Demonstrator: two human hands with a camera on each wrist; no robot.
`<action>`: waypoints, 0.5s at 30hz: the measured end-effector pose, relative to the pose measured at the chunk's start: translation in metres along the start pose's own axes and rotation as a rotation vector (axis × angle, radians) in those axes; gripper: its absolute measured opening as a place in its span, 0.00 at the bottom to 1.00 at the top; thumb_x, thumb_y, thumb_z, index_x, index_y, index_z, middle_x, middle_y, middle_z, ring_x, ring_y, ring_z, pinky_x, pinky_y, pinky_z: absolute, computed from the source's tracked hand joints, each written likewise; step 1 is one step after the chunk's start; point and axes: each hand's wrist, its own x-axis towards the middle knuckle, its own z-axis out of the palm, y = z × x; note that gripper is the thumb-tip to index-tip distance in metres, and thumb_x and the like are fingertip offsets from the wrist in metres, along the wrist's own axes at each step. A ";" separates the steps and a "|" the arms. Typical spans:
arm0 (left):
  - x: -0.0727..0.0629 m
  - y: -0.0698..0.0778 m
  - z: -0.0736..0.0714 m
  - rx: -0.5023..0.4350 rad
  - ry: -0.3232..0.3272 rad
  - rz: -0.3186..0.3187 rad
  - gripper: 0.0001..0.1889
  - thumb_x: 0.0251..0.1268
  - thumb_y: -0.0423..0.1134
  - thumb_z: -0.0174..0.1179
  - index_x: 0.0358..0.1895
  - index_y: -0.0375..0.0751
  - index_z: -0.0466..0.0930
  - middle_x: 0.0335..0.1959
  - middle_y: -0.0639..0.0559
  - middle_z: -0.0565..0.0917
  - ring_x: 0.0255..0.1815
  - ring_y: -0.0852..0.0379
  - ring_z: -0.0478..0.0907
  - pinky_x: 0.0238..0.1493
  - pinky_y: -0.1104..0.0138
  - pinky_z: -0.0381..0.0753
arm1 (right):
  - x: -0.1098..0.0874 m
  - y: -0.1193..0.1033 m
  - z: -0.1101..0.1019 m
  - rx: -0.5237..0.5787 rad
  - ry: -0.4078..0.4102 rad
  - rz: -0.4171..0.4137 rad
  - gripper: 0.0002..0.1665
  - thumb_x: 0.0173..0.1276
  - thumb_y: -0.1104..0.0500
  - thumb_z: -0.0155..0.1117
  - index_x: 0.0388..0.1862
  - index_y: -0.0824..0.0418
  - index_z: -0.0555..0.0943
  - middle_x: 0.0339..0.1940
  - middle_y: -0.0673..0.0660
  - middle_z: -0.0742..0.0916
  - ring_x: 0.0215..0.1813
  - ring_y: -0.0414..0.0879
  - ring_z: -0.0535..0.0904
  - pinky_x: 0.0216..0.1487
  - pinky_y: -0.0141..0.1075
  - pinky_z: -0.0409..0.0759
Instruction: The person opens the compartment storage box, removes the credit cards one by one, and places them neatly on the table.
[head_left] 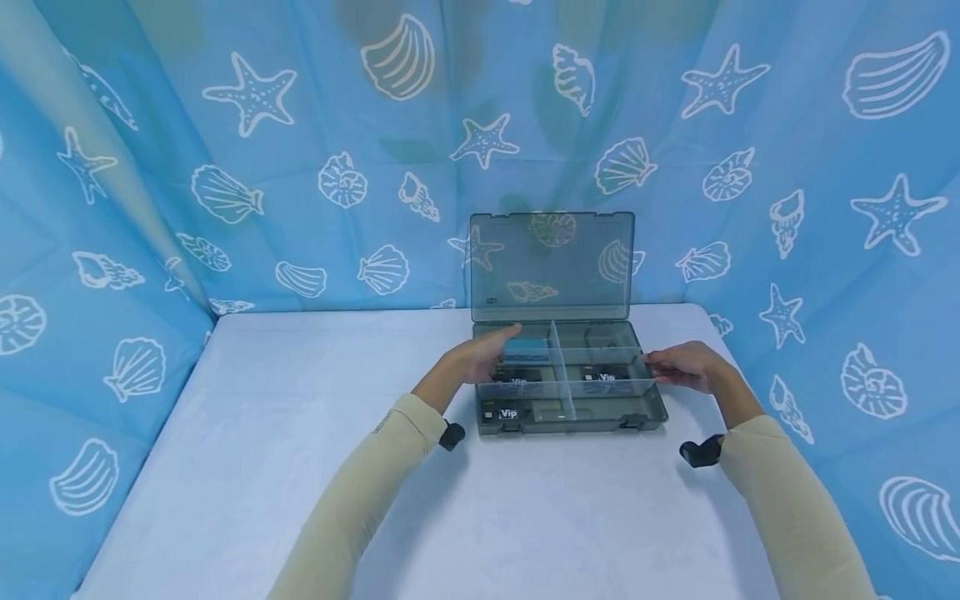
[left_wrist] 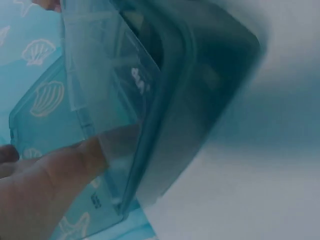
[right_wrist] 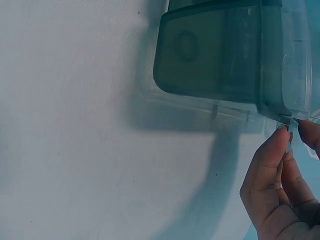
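A smoky, see-through compartment box (head_left: 567, 427) stands near the table's far edge, its lid (head_left: 551, 267) raised. One long clear divider (head_left: 611, 360) spans it crosswise, tilted, between the two hands. My right hand (head_left: 686, 367) pinches the divider's right end between thumb and fingers just outside the side wall. At the opposite end, my left hand (head_left: 480, 354) reaches over the left wall and holds the divider; one finger shows through the clear plastic in the left wrist view. Inside lie several black pieces marked "Vip" (head_left: 508, 413) and a flat blue piece (head_left: 527, 350).
A short clear divider (head_left: 561, 371) runs front to back inside the box. White cloth covers the table (head_left: 262, 433). A blue curtain (head_left: 300, 200) with shell prints hangs behind and at both sides. Two latches (head_left: 632, 422) sit along the box's front.
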 end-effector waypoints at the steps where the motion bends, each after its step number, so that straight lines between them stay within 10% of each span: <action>1: 0.001 -0.001 0.001 -0.035 -0.004 0.004 0.45 0.74 0.64 0.40 0.77 0.34 0.36 0.78 0.32 0.40 0.77 0.34 0.38 0.75 0.48 0.46 | 0.000 0.000 0.000 0.001 0.002 0.001 0.27 0.70 0.57 0.64 0.59 0.74 0.72 0.32 0.54 0.82 0.33 0.42 0.82 0.46 0.37 0.84; 15: 0.005 -0.010 0.007 -0.203 0.147 0.061 0.31 0.77 0.46 0.44 0.71 0.26 0.55 0.69 0.30 0.62 0.71 0.35 0.60 0.71 0.51 0.62 | 0.001 0.001 0.000 0.000 0.004 0.000 0.26 0.69 0.56 0.65 0.57 0.73 0.73 0.33 0.54 0.82 0.34 0.43 0.82 0.47 0.37 0.84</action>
